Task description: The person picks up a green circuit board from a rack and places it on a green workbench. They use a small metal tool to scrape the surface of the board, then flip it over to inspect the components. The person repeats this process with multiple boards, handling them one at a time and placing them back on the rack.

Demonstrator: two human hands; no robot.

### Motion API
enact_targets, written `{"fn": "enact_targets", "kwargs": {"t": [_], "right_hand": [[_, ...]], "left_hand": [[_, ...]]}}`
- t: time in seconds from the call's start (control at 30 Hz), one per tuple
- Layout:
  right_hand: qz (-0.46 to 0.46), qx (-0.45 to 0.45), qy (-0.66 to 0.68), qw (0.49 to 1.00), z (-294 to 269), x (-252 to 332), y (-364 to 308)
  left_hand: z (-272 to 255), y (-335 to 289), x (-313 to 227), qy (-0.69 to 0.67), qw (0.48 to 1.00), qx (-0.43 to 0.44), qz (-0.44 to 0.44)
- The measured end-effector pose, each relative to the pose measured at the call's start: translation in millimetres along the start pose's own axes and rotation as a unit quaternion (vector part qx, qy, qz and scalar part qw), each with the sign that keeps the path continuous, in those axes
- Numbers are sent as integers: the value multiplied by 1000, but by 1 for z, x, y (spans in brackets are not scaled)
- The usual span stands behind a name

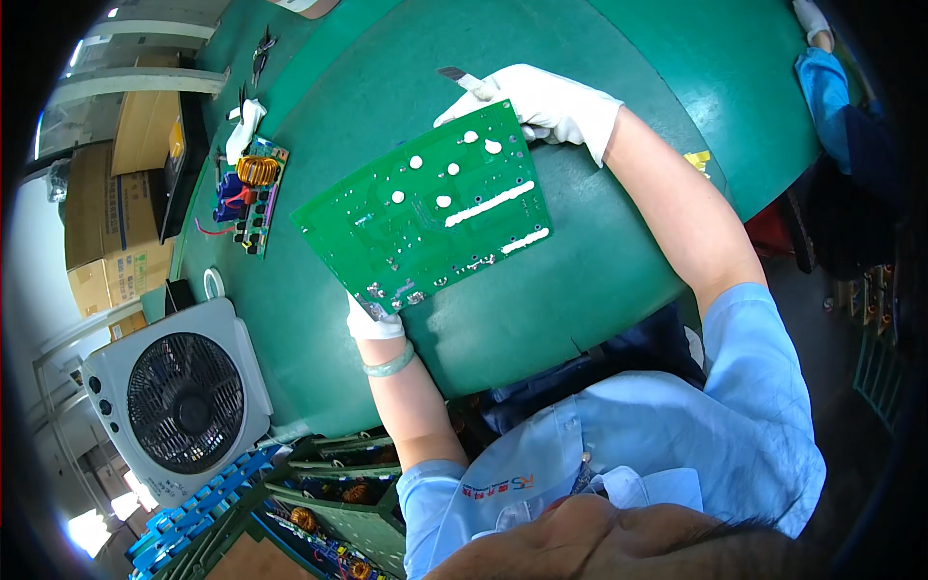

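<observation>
A green circuit board (416, 232) is held up at a tilt over the table, its soldered side showing white dabs and two white strips. My left hand (375, 324), in a white glove, grips the board's lower left corner; most of its fingers are hidden behind it. At the upper right corner is my right hand (556, 106), also white-gloved, with closed fingers beside the board's edge. From those fingers sticks a small flat tool (460, 79) with a dark end; its exact kind is unclear. How firmly the right hand also grips the board cannot be seen.
Left on the green table (464, 348) lies another board (253, 198) with a copper coil, near a white cloth or glove (247, 126) and dark pliers (262, 53). A box fan (188, 401) stands lower left, beside green racks (358, 512) of boards. Another person's sleeve (824, 97) shows far right.
</observation>
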State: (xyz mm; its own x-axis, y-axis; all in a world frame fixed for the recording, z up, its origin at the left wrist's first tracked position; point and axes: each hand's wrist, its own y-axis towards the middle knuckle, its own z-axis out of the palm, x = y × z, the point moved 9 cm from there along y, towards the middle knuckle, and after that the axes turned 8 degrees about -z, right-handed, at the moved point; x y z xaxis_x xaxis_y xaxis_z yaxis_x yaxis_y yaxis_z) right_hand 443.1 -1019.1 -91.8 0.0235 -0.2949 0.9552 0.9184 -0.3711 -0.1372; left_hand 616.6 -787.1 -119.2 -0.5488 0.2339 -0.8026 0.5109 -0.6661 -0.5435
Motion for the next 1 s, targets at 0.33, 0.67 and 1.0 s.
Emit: {"fn": "enact_targets", "kwargs": {"t": [0.33, 0.67, 1.0], "right_hand": [[16, -22, -3, 1000, 1, 5, -6], [9, -13, 0, 1000, 1, 6, -4], [-11, -3, -30, 999, 0, -1, 1]], "left_hand": [[1, 2, 2, 3, 1000, 1, -6], [5, 4, 0, 3, 1000, 7, -8], [7, 5, 0, 5, 1000, 9, -9]]}}
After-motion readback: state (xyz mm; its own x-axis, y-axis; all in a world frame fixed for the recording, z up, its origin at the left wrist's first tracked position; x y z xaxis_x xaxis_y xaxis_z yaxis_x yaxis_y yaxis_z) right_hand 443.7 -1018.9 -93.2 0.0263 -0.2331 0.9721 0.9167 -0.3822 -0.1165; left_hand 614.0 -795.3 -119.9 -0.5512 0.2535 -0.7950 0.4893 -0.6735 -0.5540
